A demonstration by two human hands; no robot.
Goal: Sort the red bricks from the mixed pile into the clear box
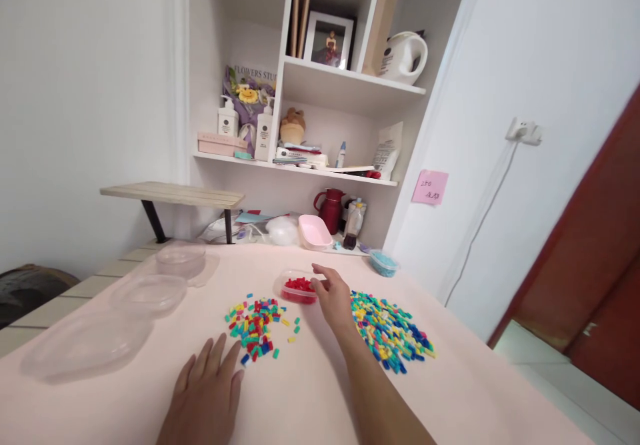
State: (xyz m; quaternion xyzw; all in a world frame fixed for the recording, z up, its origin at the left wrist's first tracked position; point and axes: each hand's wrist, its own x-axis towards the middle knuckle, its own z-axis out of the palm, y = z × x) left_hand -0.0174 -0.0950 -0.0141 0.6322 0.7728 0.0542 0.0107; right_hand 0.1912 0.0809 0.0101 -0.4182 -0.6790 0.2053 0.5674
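My left hand (206, 391) lies flat, fingers spread, on the pink tabletop. Its fingertips are close to a small pile of mixed coloured plastic pieces (257, 325), red, green, yellow and blue. At the right rim of a clear plastic container (285, 293) is my right hand (334, 298), thumb and index finger apart with nothing visible between them; its other fingers are partly hidden. Small red pieces (299, 285) fill much of that container. Beside my right forearm spreads a larger pile of mixed pieces (390, 328), mostly blue, green and yellow.
Clear plastic containers (90, 345) stand in a row along the left side. A round tub of light blue pieces (383, 263) sits at the far right. Behind are a pink tray (315, 231), a dark red jug (330, 210), a bottle (353, 223) and a wooden stand (175, 195).
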